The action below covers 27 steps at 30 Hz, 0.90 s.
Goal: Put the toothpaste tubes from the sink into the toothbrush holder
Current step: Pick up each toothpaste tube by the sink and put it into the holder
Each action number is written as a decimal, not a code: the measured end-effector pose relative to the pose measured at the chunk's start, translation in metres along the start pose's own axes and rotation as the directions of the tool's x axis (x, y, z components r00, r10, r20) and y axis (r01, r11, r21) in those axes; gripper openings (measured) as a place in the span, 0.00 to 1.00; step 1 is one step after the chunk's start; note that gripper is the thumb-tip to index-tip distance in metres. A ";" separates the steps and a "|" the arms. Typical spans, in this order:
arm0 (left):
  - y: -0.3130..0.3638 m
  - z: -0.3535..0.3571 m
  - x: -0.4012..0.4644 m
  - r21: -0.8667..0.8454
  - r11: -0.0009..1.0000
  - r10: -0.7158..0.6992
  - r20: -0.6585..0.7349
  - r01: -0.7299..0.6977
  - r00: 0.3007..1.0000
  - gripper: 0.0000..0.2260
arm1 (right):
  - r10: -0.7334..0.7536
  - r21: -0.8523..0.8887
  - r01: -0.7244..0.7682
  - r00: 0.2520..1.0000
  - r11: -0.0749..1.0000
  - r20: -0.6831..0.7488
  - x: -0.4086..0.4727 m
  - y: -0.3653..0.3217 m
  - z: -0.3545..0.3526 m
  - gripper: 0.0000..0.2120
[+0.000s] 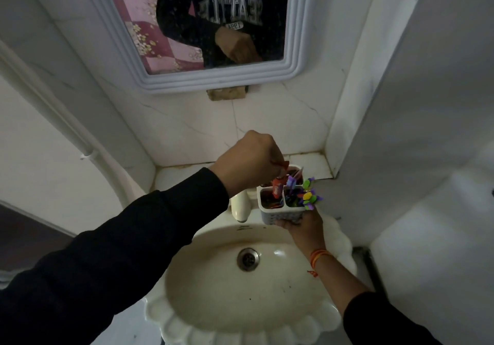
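Dim, murky wide-angle view, edges bowed, faint glare on sink.

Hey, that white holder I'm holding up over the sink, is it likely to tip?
Possibly. The holder rests only on the right hand, with tall toothbrushes rising above its rim. The left hand pushing in a red tube may rock it. Probably light plastic.
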State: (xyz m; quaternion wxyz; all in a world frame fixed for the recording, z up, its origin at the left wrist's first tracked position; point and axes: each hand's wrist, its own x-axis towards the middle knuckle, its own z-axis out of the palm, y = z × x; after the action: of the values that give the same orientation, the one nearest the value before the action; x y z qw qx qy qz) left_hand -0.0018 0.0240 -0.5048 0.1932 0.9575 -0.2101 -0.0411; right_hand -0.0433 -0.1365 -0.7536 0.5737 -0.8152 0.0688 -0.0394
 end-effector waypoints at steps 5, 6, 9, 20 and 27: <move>-0.008 0.033 0.001 0.173 0.983 -0.094 0.160 0.065 0.983 0.09 | 0.022 -0.007 -0.022 1.000 1.000 0.008 0.002 0.001 0.001 0.35; -0.008 0.036 0.001 0.215 0.975 -0.098 0.176 0.058 0.979 0.09 | 0.021 -0.012 -0.021 1.000 1.000 0.009 0.002 0.001 0.001 0.35; -0.010 0.036 0.003 0.265 0.963 -0.105 0.210 0.047 0.972 0.09 | 0.019 -0.009 -0.019 1.000 1.000 0.006 0.003 0.002 0.000 0.35; -0.045 0.025 0.053 0.092 0.957 -0.286 0.143 0.275 0.948 0.10 | 0.020 0.042 -0.021 1.000 0.999 0.006 0.001 0.000 -0.001 0.34; -0.054 0.054 0.088 -0.202 0.695 -0.471 0.597 0.690 0.650 0.27 | -0.011 0.026 0.010 1.000 1.000 0.021 0.002 0.003 -0.002 0.31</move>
State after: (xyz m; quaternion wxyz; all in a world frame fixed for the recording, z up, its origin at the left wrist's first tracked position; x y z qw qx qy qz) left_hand 0.0903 0.0135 -0.5754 0.3045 0.8634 0.0873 -0.3926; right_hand -0.0419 -0.1399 -0.7557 0.5848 -0.8083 0.0580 -0.0348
